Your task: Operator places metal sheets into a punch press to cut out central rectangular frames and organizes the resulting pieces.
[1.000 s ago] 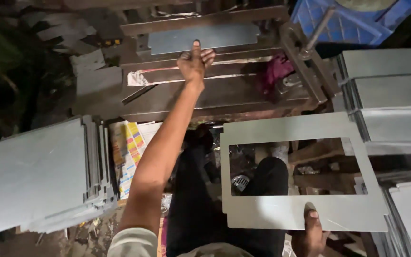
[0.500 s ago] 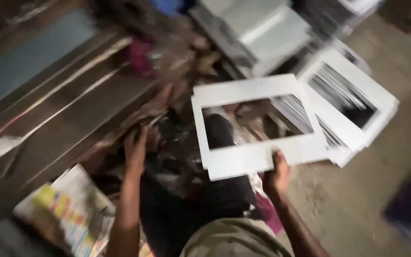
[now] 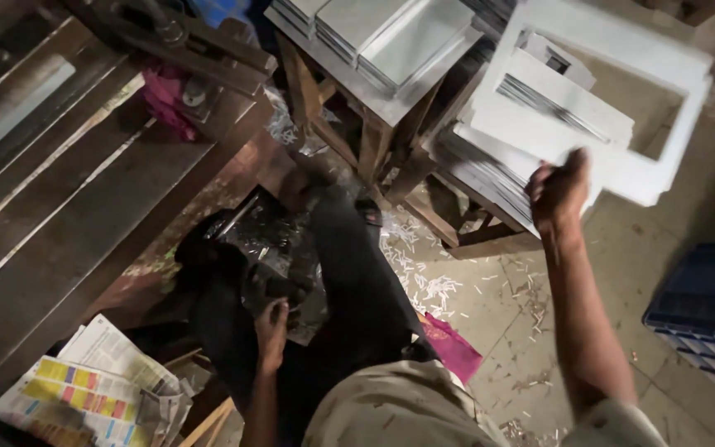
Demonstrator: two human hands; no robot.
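The right hand point(image 3: 558, 192) is gripping a flat white rectangular frame point(image 3: 672, 99), a thin sheet with a big rectangular window cut out of its middle, fingers clamped on its lower left edge. The frame is tilting out over a stack of similar white cut-out sheets point(image 3: 556, 116), which is lying on a low wooden stand point(image 3: 457, 228) at the upper right. It is blurring a little, so its exact contact with the stack is hard to tell.

The left hand point(image 3: 271, 331) is resting low on the person's dark trouser leg, fingers loosely curled, holding nothing that shows. The two hands are well apart.

Just left of the stack, smooth grey rectangular panels point(image 3: 391, 33) are sitting piled on a small wooden table point(image 3: 374, 116). Pale, thin offcut slivers point(image 3: 424, 273) are littering the concrete floor between the leg and the stand. A magenta cloth point(image 3: 453, 348) is lying beside the knee, crumpled colourful printed paper point(image 3: 93, 389) is sitting lower left, and a blue plastic crate point(image 3: 705, 298) is showing at the right edge.
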